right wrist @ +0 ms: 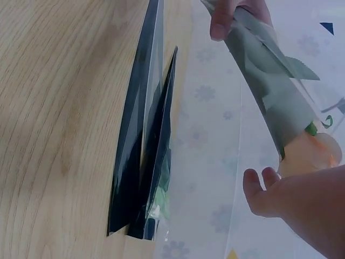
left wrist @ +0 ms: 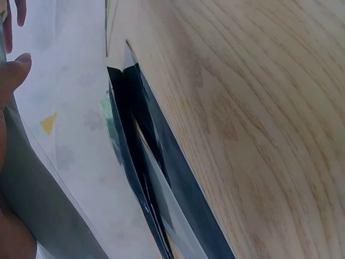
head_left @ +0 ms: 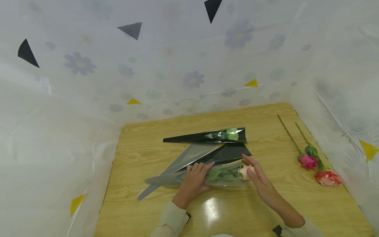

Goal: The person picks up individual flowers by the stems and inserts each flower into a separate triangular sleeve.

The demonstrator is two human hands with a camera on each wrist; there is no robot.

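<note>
A peach-coloured rose point(head_left: 244, 173) lies inside a grey-backed clear wrapping sleeve point(head_left: 226, 185), its bloom at the sleeve's wide mouth. My left hand point(head_left: 193, 180) grips this sleeve around its middle, thumb on the near side. In the right wrist view the grey back of the sleeve point(right wrist: 264, 81) faces the camera, with the peach bloom point(right wrist: 307, 154) showing beyond its edge. My right hand point(head_left: 262, 186) is at the bloom, fingers loosely spread around it and slightly bent. Leaves point(head_left: 222, 175) show through the clear film.
Beyond the hands lies a pale green rose point(head_left: 232, 134) in a black sleeve point(head_left: 189, 138). Flat black point(head_left: 234, 152) and grey point(head_left: 185, 158) sleeves overlap between them. At the table's right are a magenta rose point(head_left: 308, 161) and a coral rose point(head_left: 328, 178). White sheeting point(head_left: 183, 59) encloses the table.
</note>
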